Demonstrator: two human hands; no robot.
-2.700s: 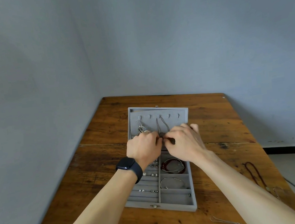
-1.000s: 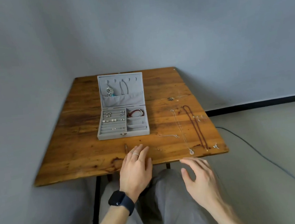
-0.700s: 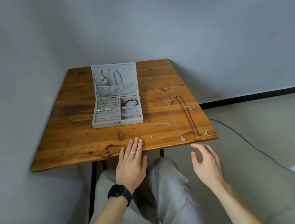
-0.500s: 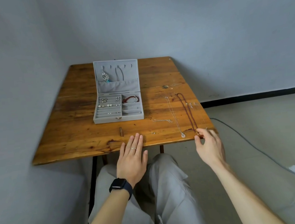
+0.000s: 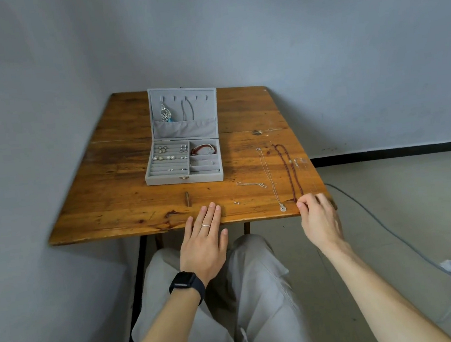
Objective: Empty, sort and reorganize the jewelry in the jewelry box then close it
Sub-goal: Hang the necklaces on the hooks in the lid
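Jewelry box [image 5: 184, 179] is sitting open in the upper middle of the frame on the wooden surface [image 5: 114, 189], lid standing up; small pieces are lying in its tray slots, too tiny to name singly; left hand [image 5: 203, 243] is lying flat at centre, fingers [image 5: 209, 210] straight and together, tips resting on the near edge; right hand [image 5: 320, 222], lower right, is pinching the near end of the dark red beaded necklace [image 5: 288, 170] with curled fingers, hiding the beads beneath; silver chain [image 5: 269, 178] is lying just left of it; both forearms are running off the bottom of the frame.
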